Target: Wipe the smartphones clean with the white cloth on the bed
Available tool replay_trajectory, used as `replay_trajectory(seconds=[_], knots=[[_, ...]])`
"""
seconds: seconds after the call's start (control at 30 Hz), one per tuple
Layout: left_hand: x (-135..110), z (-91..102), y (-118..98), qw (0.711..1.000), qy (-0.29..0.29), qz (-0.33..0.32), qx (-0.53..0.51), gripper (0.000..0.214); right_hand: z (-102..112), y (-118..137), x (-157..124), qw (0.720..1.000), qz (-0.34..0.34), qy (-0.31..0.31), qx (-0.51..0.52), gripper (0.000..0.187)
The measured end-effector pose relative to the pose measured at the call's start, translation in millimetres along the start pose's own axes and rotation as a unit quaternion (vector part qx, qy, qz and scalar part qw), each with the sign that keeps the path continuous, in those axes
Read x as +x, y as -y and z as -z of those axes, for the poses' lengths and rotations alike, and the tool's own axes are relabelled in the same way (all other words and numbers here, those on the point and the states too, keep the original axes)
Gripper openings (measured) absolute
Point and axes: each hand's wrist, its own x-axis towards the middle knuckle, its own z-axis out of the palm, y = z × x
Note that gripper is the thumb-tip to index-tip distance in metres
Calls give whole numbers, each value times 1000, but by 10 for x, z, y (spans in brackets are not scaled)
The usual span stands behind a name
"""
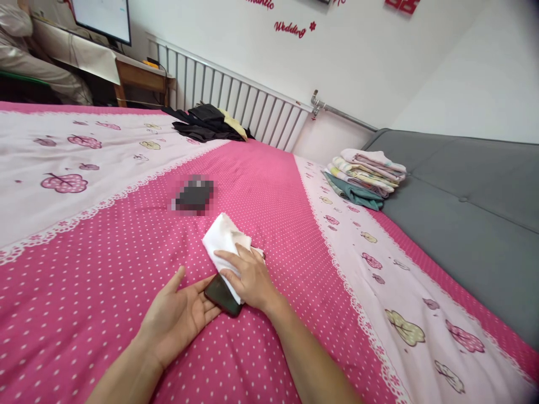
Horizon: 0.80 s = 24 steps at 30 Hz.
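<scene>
A dark smartphone (222, 295) lies on the pink polka-dot bedspread, its upper part covered by a folded white cloth (222, 231). My right hand (250, 275) presses the cloth down against the phone, fingers bent over the fabric. Palm up, my left hand (181, 311) rests at the phone's left side. Its fingers stretch to the phone's edge, the tips partly hidden under it, while the thumb stands apart. Just beyond the cloth is a dark object (194, 193), blurred out by pixelation, so its kind is not clear.
Dark clothes (206, 122) lie at the bed's far edge by a grey radiator (236, 84). Folded fabrics (364, 174) are stacked against the grey headboard (467, 191). At far left, a person (37, 67) sits near a desk (138, 78) with a monitor (103, 19).
</scene>
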Motion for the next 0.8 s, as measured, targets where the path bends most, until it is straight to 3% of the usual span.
replay_trajectory(seconds=[0.2, 0.37, 0.57, 0.8], knots=[[-10, -10, 6, 995, -3, -33, -89, 60, -9, 294, -68, 995, 92, 34, 29, 34], [-61, -60, -2, 991, -20, -42, -128, 51, -18, 399, -100, 994, 97, 36, 42, 34], [-32, -43, 3, 998, -10, -26, -51, 61, -49, 306, -65, 997, 45, 15, 61, 31], [-12, -7, 1, 1000, 3, -16, 27, 73, -60, -25, 14, 996, -60, -46, 37, 33]])
